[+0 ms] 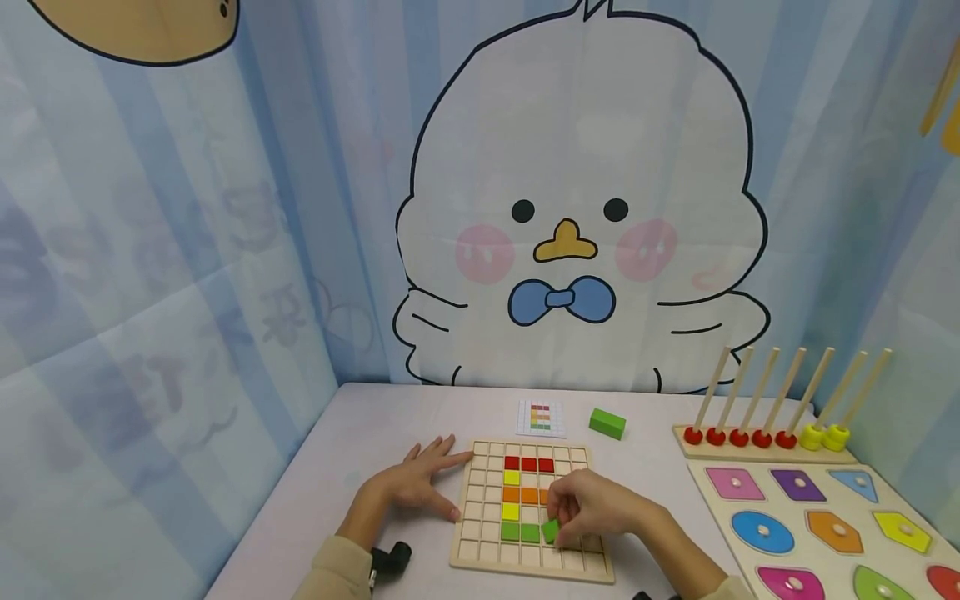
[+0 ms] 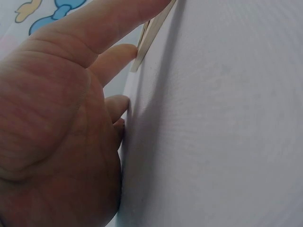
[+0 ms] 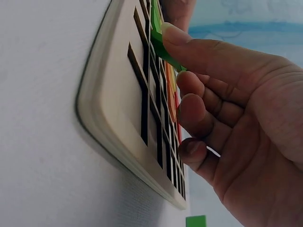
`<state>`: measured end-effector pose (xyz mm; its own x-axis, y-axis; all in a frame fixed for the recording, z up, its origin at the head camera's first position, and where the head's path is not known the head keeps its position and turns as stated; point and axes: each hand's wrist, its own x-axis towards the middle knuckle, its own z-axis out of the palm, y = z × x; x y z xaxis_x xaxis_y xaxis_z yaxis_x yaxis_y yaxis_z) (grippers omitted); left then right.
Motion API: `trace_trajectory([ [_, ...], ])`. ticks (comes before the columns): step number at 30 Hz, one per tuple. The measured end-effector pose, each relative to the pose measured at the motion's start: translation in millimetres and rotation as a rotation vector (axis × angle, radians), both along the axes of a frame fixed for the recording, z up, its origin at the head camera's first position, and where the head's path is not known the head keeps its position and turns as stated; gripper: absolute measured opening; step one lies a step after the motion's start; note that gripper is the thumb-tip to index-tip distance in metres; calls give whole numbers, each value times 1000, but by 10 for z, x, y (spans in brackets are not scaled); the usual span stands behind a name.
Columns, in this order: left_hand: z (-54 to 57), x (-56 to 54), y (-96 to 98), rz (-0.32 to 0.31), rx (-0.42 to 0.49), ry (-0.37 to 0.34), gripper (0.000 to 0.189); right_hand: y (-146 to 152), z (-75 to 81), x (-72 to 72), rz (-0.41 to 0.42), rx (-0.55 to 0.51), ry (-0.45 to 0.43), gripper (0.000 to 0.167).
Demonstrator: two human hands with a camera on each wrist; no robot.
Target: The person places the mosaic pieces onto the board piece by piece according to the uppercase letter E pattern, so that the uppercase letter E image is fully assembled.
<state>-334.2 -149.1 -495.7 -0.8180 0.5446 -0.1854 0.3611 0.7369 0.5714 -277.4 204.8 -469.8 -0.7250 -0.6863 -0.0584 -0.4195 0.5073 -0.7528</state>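
Note:
A wooden grid board (image 1: pixel 528 572) lies on the table with coloured square tiles in some cells. Red tiles (image 1: pixel 528 464) form the upper row, orange tiles (image 1: pixel 520 495) the middle one, and two green tiles (image 1: pixel 519 532) a lower one. Single yellow tiles (image 1: pixel 511 512) sit between the rows at their left end. My right hand (image 1: pixel 600 502) pinches another green tile (image 3: pixel 163 49) between thumb and forefinger, tilted over the cell right of the green pair. With fingers spread, my left hand (image 1: pixel 416 477) rests on the table, thumb and forefinger at the board's left edge.
Behind the board lie a printed pattern card (image 1: pixel 540 419) and a green block (image 1: pixel 607 423). To the right stands a peg rack (image 1: pixel 768 452) with red and yellow beads. A shape puzzle board (image 1: pixel 787 521) lies in front of it. Curtains surround the table (image 1: pixel 300 508).

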Motion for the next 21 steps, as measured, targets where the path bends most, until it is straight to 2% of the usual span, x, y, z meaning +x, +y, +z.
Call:
trace_trajectory([
  [21,23,6,22,-4,-11,1,99,-52,-14,19,-19,57,-1,26],
])
